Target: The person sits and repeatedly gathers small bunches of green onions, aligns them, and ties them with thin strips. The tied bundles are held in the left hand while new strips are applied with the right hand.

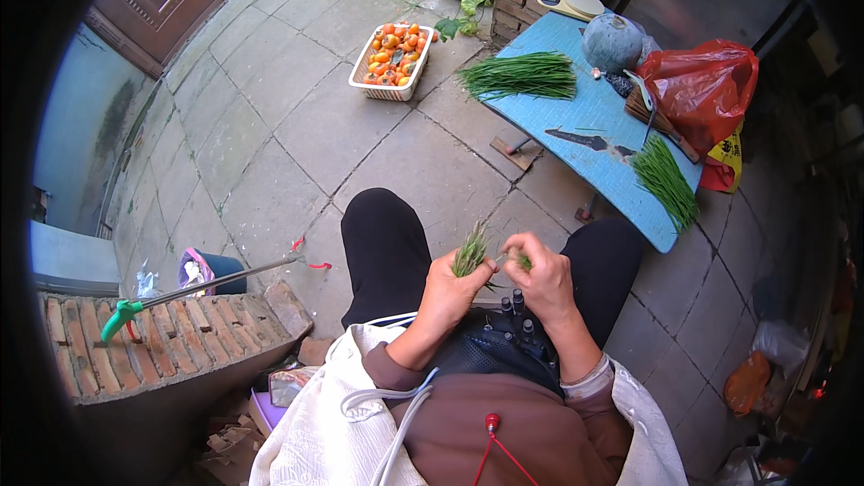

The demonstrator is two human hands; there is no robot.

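Above my lap, my left hand (pixel 453 287) is closed around a small bunch of thin green stalks (pixel 472 253), their frayed ends pointing up. Close on its right, my right hand (pixel 542 278) has curled fingers with a bit of green plant matter (pixel 524 260) between them. To the right front, a blue low table (pixel 540 123) carries a large pile of long green chives or similar stalks (pixel 530 74) on its far left part. A smaller bundle of the same stalks (pixel 665 183) lies at its near right end.
The table also bears a grey-green pumpkin (pixel 612 43), a kitchen scale (pixel 571 3), a red plastic bag (pixel 705 91) and a short brush (pixel 651 115). A basket of persimmons (pixel 410 92) stands on the paving. A green-handled grabber (pixel 223 280) rests on a brick ledge (pixel 182 341) beside a bin (pixel 227 268).
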